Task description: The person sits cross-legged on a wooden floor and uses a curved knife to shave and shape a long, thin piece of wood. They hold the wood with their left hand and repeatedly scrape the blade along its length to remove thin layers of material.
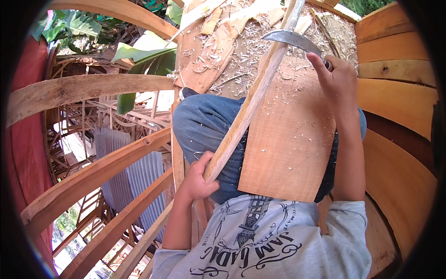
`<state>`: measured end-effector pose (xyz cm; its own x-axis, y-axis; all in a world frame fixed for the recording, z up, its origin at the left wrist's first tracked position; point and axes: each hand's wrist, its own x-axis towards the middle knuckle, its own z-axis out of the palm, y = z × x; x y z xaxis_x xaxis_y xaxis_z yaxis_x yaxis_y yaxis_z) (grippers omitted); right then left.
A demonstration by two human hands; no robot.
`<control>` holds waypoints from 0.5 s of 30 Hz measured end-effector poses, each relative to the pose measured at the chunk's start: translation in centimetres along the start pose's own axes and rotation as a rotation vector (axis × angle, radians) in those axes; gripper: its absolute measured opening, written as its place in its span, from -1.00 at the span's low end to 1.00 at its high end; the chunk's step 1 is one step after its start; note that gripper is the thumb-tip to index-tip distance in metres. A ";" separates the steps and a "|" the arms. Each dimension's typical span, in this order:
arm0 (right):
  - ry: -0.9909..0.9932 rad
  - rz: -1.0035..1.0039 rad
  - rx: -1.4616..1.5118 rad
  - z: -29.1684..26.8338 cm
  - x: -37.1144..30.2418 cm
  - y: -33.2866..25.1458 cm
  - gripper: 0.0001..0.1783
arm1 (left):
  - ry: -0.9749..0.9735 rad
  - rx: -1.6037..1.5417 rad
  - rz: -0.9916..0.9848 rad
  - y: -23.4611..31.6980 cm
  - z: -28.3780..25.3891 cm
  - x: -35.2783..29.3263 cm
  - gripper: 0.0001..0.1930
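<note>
Gripping the lower end of a long wooden stick (251, 104), the left hand (197, 179) is clamped round it just above the person's lap, fingers wrapped over the pale wood. From there the stick slants up and away to the right, crossing the blue-jeaned knee (204, 123) and the edge of a flat reddish wooden board (290, 139) that rests on the thighs. Near the stick's far part, the right hand (339, 79) is closed on the handle of a curved-bladed knife (292, 38), whose grey blade lies against the stick. Pale wood shavings (251, 46) litter the ground beyond.
</note>
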<state>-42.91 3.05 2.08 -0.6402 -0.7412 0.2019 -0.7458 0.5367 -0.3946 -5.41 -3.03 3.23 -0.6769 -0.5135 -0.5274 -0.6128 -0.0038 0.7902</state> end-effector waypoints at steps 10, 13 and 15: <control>0.048 0.413 0.005 -3.4 5.8 4.8 -0.14 | 0.000 0.069 0.007 1.1 0.0 -0.2 -0.56; 0.086 0.427 0.037 -5.4 6.5 7.1 -0.17 | 0.018 0.053 0.059 0.4 -0.1 -0.1 -0.57; 0.062 0.269 0.115 -5.3 4.1 5.1 -0.22 | 0.018 -0.008 -0.011 0.5 0.0 -0.2 -0.58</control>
<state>-50.28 4.88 5.64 -0.8245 -0.5509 0.1292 -0.5245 0.6584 -0.5399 -5.56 -2.97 3.70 -0.6625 -0.5287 -0.5306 -0.6170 -0.0165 0.7868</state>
